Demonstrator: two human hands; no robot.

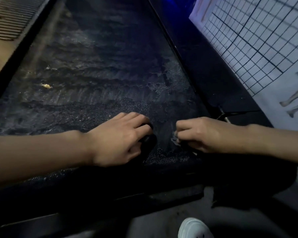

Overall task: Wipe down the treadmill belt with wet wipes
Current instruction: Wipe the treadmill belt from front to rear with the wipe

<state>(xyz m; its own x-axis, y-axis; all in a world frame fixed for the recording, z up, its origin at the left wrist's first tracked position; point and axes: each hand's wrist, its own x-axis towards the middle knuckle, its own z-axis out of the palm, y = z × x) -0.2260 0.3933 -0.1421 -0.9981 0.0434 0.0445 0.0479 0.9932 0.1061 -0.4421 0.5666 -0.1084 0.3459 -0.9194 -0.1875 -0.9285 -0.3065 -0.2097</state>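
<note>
Most of treadmill belt [93, 74] wet-streaked, near strip likely pending; left hand [120, 138] grasps dark wad [147, 140], right hand [201, 134] pinches wipe [175, 139].

dark woven treadmill belt [93, 74]: rough, wet-glossy patches; white paper grid poster [258, 40]: matt; white shoe [193, 228]: smooth.

Black, wet-streaked treadmill belt [86, 79]; white poster [258, 40] with black grid; white shoe [193, 228].
</note>
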